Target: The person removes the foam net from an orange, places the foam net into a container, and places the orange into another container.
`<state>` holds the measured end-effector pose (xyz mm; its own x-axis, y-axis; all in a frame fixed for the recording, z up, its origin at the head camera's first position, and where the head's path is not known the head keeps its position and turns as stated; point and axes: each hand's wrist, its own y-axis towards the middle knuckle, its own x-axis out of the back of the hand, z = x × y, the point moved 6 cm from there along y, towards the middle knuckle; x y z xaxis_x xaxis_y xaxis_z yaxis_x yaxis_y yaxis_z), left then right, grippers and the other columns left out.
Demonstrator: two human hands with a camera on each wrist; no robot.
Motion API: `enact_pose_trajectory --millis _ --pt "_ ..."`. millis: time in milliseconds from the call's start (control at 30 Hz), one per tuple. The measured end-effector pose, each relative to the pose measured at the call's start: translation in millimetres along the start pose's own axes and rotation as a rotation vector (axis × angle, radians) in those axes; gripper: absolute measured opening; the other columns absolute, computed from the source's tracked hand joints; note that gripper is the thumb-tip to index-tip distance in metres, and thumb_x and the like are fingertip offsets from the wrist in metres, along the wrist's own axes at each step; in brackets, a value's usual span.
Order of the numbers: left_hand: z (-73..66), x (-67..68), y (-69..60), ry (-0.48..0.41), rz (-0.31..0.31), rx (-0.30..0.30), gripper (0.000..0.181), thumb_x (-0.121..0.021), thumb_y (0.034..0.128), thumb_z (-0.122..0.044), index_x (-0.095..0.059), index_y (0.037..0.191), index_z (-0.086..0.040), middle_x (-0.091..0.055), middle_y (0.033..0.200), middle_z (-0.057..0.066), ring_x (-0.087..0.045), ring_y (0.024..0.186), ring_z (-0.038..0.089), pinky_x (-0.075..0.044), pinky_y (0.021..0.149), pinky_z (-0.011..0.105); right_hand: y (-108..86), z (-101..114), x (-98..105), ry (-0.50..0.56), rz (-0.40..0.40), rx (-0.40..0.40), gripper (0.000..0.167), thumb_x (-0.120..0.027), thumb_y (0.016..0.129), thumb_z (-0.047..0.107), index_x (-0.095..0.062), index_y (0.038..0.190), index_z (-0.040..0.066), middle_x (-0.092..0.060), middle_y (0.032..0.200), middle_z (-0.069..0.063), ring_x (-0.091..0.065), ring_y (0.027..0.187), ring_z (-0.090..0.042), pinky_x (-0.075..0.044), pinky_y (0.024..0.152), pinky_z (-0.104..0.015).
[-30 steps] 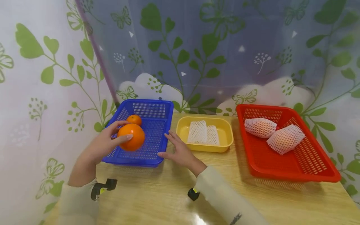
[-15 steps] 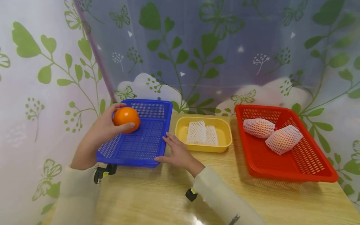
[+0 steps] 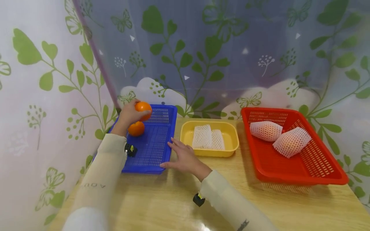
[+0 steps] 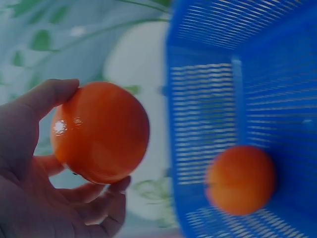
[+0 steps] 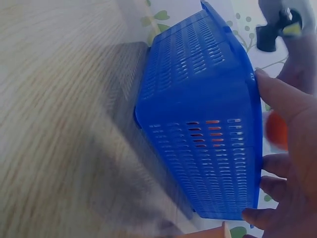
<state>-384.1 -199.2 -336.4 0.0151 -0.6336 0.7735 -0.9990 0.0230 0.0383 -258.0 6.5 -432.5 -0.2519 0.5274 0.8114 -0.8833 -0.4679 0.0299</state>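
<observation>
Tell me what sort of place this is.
Likely an indoor fruit-handling corner, home or shop unclear: a table, a leafy backdrop, and a blue basket with an orange inside.

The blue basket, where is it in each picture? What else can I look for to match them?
Head: the blue basket sits left of centre.
Left wrist: right side, showing its inner wall.
Right wrist: middle, showing its outer wall.
Shared landmark: the leafy backdrop.

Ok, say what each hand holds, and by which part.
Left hand: an orange, by its sides. Right hand: no clear grip, touching the blue basket's rim.
</observation>
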Motion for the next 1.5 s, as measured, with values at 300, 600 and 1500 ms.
enact_pose_trajectory --millis 300,600,1500 --pt "22.0 -56.3 19.3 0.109 -0.028 0.009 0.081 -0.067 0.0879 -0.039 -0.029 0.151 -0.008 -0.035 0.145 0.030 -0.040 0.126 0.049 -0.035 0.103 0.063 -0.6 2.4 5.4 -0.048 0.009 -0.007 0.093 -0.067 0.080 0.064 -0.036 0.150 0.010 -0.022 0.160 -0.006 -0.022 0.146 -0.028 -0.015 0.115 -0.058" --pt "45.4 -87.6 14.7 0.135 -0.081 0.031 0.081 -0.074 0.0849 -0.033 -0.031 0.148 -0.006 -0.041 0.143 0.026 -0.043 0.126 0.045 -0.034 0.106 0.060 -3.1 2.8 -0.2 -0.075 0.021 -0.021 0.092 -0.066 0.079 0.065 -0.038 0.150 0.013 -0.024 0.159 -0.005 -0.026 0.144 -0.027 -0.018 0.115 -0.056" --pt "54.6 -100.5 23.1 0.240 -0.020 0.034 0.073 -0.071 0.0882 -0.035 -0.037 0.147 -0.008 -0.039 0.143 0.025 -0.037 0.129 0.046 -0.028 0.105 0.065 -2.4 9.6 9.3 -0.140 0.020 -0.026 0.092 -0.067 0.078 0.066 -0.040 0.149 0.013 -0.028 0.158 -0.005 -0.036 0.139 -0.030 -0.024 0.112 -0.052"
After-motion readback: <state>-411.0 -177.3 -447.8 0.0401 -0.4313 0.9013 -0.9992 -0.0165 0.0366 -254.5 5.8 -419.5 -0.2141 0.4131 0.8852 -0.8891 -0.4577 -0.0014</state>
